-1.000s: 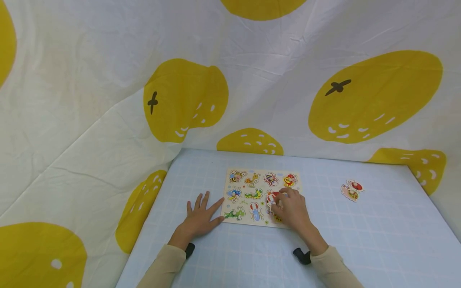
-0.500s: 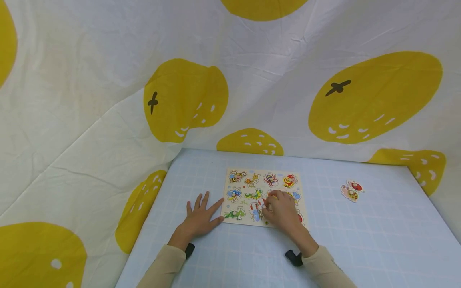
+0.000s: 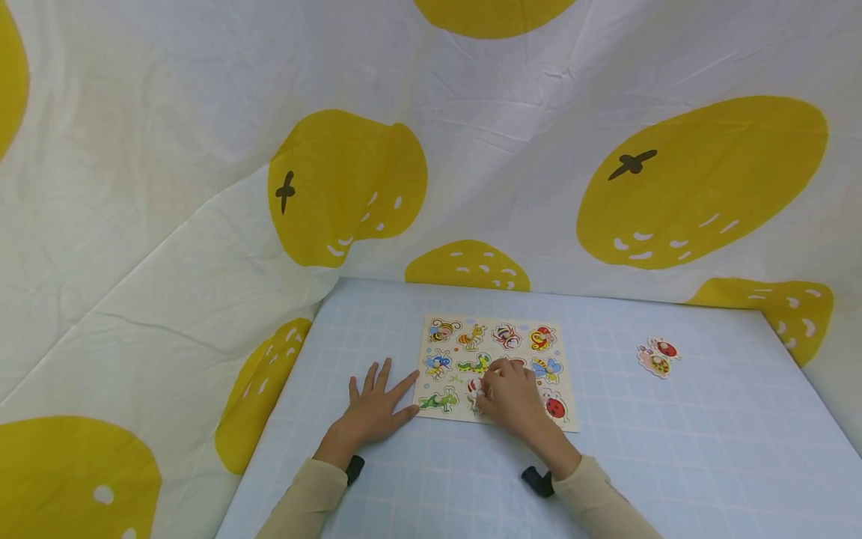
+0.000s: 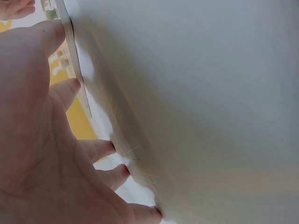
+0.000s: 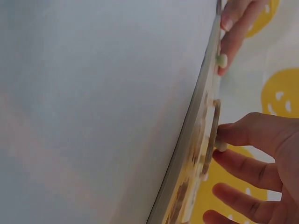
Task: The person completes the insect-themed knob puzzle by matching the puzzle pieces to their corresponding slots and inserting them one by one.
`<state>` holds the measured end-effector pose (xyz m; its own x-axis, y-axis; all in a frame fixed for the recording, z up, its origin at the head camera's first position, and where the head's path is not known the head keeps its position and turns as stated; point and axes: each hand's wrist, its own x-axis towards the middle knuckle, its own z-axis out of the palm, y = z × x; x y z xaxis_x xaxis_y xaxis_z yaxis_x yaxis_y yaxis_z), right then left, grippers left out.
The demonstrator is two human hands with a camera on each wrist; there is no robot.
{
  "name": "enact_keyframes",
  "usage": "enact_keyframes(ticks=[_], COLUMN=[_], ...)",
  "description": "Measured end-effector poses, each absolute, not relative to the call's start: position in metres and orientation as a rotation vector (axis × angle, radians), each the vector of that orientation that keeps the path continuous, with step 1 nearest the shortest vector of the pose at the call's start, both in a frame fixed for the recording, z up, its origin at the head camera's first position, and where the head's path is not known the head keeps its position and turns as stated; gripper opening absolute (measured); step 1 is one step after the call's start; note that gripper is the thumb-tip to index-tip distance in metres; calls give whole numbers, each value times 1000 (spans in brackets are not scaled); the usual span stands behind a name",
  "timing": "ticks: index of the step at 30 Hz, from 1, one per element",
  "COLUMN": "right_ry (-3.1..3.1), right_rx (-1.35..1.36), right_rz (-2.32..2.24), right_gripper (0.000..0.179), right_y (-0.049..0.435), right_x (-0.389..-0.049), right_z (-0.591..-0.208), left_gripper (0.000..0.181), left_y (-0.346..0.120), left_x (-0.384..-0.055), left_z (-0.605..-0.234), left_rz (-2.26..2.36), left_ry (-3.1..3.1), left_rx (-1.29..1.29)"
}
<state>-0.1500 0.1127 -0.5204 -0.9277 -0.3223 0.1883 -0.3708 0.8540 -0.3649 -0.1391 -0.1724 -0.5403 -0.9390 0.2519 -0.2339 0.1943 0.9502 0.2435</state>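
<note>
A wooden peg puzzle board (image 3: 567,385) with colourful insect pieces lies on the table. My left hand (image 3: 373,412) rests beside its left edge, fingers spread, with thumb and index fingertips touching the edge. Over the lower middle of the board, my right hand (image 3: 517,397) pinches a puzzle piece (image 5: 213,137) by its small knob. In the right wrist view the piece stands tilted slightly off the board, thumb and index finger on the knob. From the head, a red-and-white part of that piece (image 3: 474,386) shows; the fingers hide the rest. A ladybug piece (image 3: 555,406) lies to the right of this hand.
Loose insect pieces (image 3: 665,348) lie close together on the table, right of the board. The table has a pale blue checked cloth (image 3: 727,419). A white curtain with yellow fruit shapes (image 3: 700,180) hangs behind and along the left.
My right hand has moved left across the board with the piece, from the right-hand columns to the lower middle, uncovering the blue-winged insect and ladybug. My left hand has stayed put.
</note>
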Motion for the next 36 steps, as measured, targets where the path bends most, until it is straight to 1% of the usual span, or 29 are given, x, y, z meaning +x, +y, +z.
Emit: enact_keyframes(ticks=[19,36], right_ry=[-2971,-2990], right_rx=[535,537], right_rz=[526,505], right_gripper=[23,25], right_y=[102,103], right_x=[-152,-153], right_z=[-525,-527], left_gripper=[68,69], left_y=[-172,-171], left_x=[-139,-140], left_z=[-539,-541], left_rz=[314,311], left_ry=[2834,2829], left_rx=[327,317])
